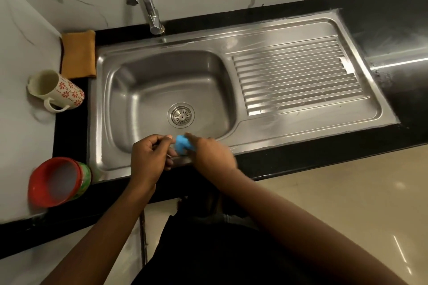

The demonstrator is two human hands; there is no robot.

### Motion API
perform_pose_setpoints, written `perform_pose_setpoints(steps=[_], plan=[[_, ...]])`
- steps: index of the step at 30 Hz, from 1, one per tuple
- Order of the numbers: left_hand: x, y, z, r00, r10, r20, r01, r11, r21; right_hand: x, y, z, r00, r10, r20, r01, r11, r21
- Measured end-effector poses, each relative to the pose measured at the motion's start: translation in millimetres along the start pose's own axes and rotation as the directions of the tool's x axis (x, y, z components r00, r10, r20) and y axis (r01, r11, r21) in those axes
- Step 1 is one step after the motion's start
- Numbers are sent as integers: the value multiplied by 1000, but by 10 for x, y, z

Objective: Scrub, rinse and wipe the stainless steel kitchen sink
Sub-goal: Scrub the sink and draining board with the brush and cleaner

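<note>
A stainless steel sink [162,81] with a round drain strainer [181,115] is set in a black counter, and its ribbed drainboard [298,78] lies to the right. Above the basin's front rim, my right hand [212,157] holds a small blue sponge [182,145]. My left hand [150,157] is right beside it with curled fingers, its fingertips next to the sponge; whether they pinch it is unclear. The tap [148,0] stands behind the basin, and no water runs from it.
A folded orange cloth [78,54] lies at the sink's back left corner. A floral mug [55,90] and stacked red and green bowls [60,180] sit on the left counter. Black counter [393,30] stretches to the right, with floor below.
</note>
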State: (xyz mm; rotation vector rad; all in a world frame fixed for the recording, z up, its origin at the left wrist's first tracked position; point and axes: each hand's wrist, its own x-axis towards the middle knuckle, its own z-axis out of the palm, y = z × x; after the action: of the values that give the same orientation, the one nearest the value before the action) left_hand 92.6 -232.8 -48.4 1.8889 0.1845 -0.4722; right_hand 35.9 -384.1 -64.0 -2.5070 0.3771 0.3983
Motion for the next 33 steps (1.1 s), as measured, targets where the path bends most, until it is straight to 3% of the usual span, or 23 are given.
perform_pose_setpoints(steps=[5,8,12,17,20,23,26,29,31,33], plan=[[42,-27,-86,999,-24,29,25,999,-32,-301,1219,-640,953,271,-133,-264,962,65],[25,-24,-92,999,-20,43,22,999,-49,-401,1392,-718,915,368,-167,-344,926,154],[26,7,-14,996,-22,86,24,999,-30,-242,803,-365,933,334,-136,-313,937,154],[-23,40,59,995,3,103,-5,1000,18,-71,-14,41,993,110,-30,-109,993,44],[-11,53,93,994,-6,109,5,1000,11,-169,266,-121,990,136,-45,-135,991,9],[-52,78,275,993,-17,119,19,1000,-12,-348,1100,-524,950,268,-160,-271,963,8],[-148,101,495,991,-10,136,13,1000,-22,-561,1988,-993,835,451,-315,-446,890,92],[-209,143,649,989,-5,147,9,1000,-25,-625,2359,-1241,732,542,-412,-488,840,238],[-240,154,732,988,-7,151,11,1000,-24,-549,2249,-1161,738,547,-396,-491,837,241],[-263,178,814,988,-14,155,17,1000,-23,-421,1907,-934,803,492,-337,-448,871,204]])
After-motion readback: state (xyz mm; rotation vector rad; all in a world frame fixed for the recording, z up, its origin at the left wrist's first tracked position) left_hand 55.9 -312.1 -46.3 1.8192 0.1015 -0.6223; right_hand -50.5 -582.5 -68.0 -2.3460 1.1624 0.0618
